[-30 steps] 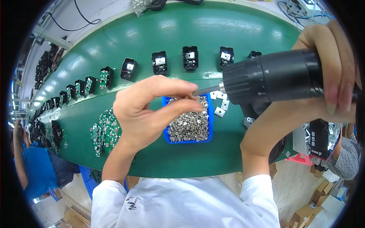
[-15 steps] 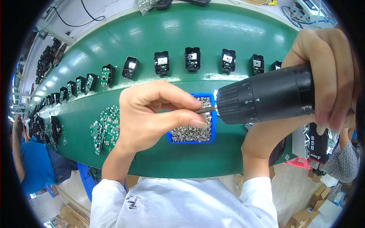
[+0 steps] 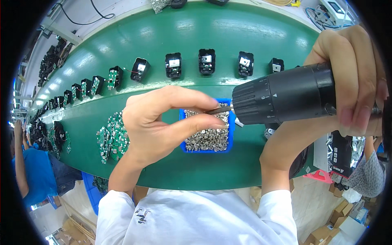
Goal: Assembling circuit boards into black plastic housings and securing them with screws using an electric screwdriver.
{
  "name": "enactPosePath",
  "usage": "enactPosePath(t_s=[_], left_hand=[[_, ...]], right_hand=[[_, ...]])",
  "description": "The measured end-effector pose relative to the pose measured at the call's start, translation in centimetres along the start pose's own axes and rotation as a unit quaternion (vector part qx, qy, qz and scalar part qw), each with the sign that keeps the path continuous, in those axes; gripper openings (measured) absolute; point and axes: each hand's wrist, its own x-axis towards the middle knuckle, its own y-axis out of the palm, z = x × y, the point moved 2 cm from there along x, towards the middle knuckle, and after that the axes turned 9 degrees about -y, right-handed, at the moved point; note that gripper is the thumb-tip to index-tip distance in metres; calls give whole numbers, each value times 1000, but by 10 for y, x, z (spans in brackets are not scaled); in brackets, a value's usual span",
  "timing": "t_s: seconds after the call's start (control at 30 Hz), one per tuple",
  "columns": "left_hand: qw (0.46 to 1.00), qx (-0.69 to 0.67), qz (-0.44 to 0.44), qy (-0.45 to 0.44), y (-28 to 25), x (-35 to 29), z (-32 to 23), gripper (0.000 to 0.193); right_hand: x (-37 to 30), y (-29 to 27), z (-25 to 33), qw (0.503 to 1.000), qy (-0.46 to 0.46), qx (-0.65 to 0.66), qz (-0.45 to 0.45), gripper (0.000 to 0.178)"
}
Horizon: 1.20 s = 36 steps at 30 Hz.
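My right hand is wrapped round a black cordless screwdriver with a ribbed, numbered collar, held level and pointing left. From its nose sticks a thin dark driver bit. The thumb and forefinger of my left hand close on the bit near its tip; whether a screw sits at the end is hidden. Just below both hands stands a blue tray filled with small silver screws.
Black housings with parts inside stand in a curved row along the green table. Green circuit boards are heaped left of the tray. A black box with metal pieces stands at right. Other people work at both sides.
The screwdriver has shifted slightly up and left. My left fingers still pinch the bit, now spread a little wider. The view has tilted slightly.
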Motion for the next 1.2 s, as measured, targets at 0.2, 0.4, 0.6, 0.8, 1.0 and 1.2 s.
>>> enactPosePath(t_s=[0.2,0.4,0.6,0.8,1.0,1.2], left_hand=[[972,234,-35,-3,-7,45,57,38],[858,502,110,9,16,97,149,27],[850,484,193,-78,29,104,141,25],[849,496,170,-65,30,102,145,27],[890,450,-36,68,5,44,96,18],[868,473,153,-13,34,-61,29,16]], right_hand=[[14,-64,31,1000,7,-12,-3,56],[18,-43,31,1000,26,1,14,58],[17,-40,25,999,46,-14,12,61],[31,-40,-5,997,66,-23,29,62],[18,-55,-56,992,57,-101,54,65],[-16,-52,-133,978,90,-185,-20,52]])
